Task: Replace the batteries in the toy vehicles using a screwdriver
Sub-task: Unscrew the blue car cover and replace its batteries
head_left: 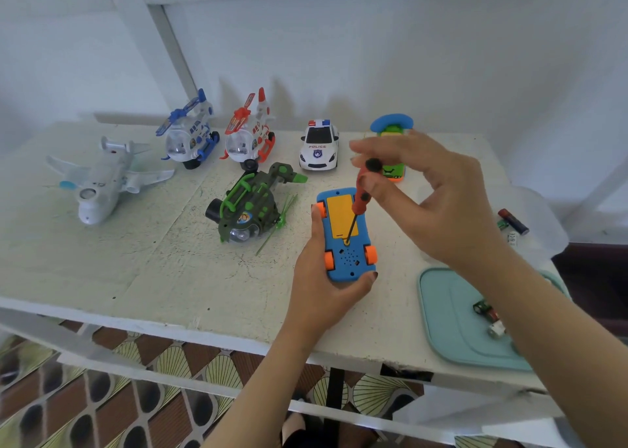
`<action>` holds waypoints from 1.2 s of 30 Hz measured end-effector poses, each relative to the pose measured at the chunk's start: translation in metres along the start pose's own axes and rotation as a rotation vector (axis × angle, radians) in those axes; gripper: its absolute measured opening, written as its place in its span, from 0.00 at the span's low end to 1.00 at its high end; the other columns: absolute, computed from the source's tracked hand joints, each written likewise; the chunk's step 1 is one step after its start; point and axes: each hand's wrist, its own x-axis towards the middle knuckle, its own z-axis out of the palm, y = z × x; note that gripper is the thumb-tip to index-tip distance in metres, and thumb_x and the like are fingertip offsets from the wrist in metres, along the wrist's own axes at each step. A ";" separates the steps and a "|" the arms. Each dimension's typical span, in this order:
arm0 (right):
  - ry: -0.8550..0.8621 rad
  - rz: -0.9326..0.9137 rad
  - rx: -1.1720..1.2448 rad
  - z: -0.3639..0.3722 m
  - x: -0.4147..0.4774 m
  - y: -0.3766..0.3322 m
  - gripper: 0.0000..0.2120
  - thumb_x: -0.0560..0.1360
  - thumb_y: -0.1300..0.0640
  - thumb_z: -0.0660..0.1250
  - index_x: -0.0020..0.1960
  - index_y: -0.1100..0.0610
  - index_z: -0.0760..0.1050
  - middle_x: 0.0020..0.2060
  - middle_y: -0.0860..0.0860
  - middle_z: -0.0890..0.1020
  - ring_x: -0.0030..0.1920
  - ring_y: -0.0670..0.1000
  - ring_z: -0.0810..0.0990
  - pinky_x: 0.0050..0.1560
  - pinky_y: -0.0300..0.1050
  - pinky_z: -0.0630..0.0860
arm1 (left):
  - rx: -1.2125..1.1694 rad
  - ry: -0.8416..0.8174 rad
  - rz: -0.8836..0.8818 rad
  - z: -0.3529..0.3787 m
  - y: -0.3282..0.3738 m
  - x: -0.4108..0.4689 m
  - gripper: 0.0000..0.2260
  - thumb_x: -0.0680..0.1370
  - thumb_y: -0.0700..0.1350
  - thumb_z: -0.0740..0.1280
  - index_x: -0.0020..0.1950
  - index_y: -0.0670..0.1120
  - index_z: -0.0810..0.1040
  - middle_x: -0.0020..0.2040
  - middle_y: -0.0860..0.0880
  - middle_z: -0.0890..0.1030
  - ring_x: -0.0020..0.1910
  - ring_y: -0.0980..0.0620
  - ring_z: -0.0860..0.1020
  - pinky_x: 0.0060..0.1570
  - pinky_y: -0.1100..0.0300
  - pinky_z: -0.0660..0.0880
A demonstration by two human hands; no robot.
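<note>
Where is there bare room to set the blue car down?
Front left: the wide patch bordered by the plane, the green helicopter and the table edge. A narrower strip lies between car and tray. Crowded: the back row of toys.

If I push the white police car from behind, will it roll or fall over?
It would probably roll: the police car stands upright on its wheels on the flat table. It looks low and wide, so tipping seems unlikely. It appears to be plastic, so it is likely light and easy to shove.
</note>
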 end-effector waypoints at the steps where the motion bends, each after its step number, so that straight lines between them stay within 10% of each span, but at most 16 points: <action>1: -0.026 -0.014 0.008 0.000 -0.001 0.002 0.13 0.76 0.58 0.65 0.59 0.52 0.78 0.49 0.39 0.81 0.60 0.45 0.78 0.67 0.57 0.69 | 0.001 0.004 -0.003 0.000 0.000 0.000 0.47 0.72 0.45 0.73 0.79 0.49 0.43 0.59 0.75 0.72 0.58 0.62 0.77 0.55 0.68 0.74; 5: -0.050 -0.005 0.066 0.003 -0.005 0.003 0.13 0.74 0.54 0.67 0.59 0.52 0.78 0.53 0.40 0.79 0.65 0.45 0.74 0.70 0.47 0.66 | -0.001 0.015 -0.010 0.001 0.000 0.000 0.46 0.71 0.44 0.73 0.79 0.52 0.44 0.59 0.71 0.74 0.56 0.60 0.79 0.52 0.67 0.75; 9: 0.069 0.006 0.037 0.006 -0.001 0.001 0.13 0.70 0.51 0.72 0.54 0.51 0.79 0.47 0.48 0.78 0.50 0.42 0.76 0.54 0.30 0.70 | -0.015 0.007 -0.006 0.001 0.001 0.001 0.46 0.71 0.45 0.73 0.78 0.51 0.44 0.59 0.72 0.74 0.57 0.62 0.78 0.54 0.69 0.73; 18: 0.017 0.050 0.049 0.000 0.004 -0.002 0.11 0.76 0.60 0.67 0.58 0.53 0.77 0.41 0.47 0.85 0.48 0.42 0.82 0.62 0.60 0.72 | -0.011 0.005 0.002 0.001 -0.001 0.001 0.47 0.71 0.48 0.72 0.79 0.51 0.42 0.59 0.69 0.76 0.59 0.55 0.78 0.58 0.61 0.75; 25: 0.014 -0.009 -0.052 0.006 -0.004 0.004 0.15 0.76 0.52 0.65 0.61 0.54 0.77 0.62 0.54 0.79 0.67 0.52 0.73 0.70 0.49 0.66 | 0.007 0.014 0.017 0.000 0.003 0.001 0.46 0.71 0.49 0.71 0.78 0.52 0.42 0.60 0.74 0.72 0.58 0.59 0.77 0.55 0.62 0.76; 30: 0.138 -0.038 -0.070 0.007 0.001 0.003 0.10 0.72 0.53 0.70 0.53 0.51 0.80 0.43 0.49 0.80 0.48 0.50 0.77 0.53 0.37 0.71 | 0.000 0.010 -0.003 0.000 0.000 0.001 0.47 0.71 0.49 0.71 0.79 0.52 0.42 0.60 0.70 0.74 0.59 0.57 0.78 0.57 0.62 0.74; 36: -0.006 0.033 0.022 0.001 0.005 0.005 0.11 0.77 0.61 0.66 0.58 0.55 0.79 0.39 0.48 0.85 0.45 0.43 0.82 0.59 0.39 0.73 | -0.046 0.002 -0.030 0.000 0.000 0.000 0.47 0.72 0.45 0.72 0.79 0.51 0.43 0.60 0.59 0.78 0.60 0.52 0.78 0.58 0.59 0.74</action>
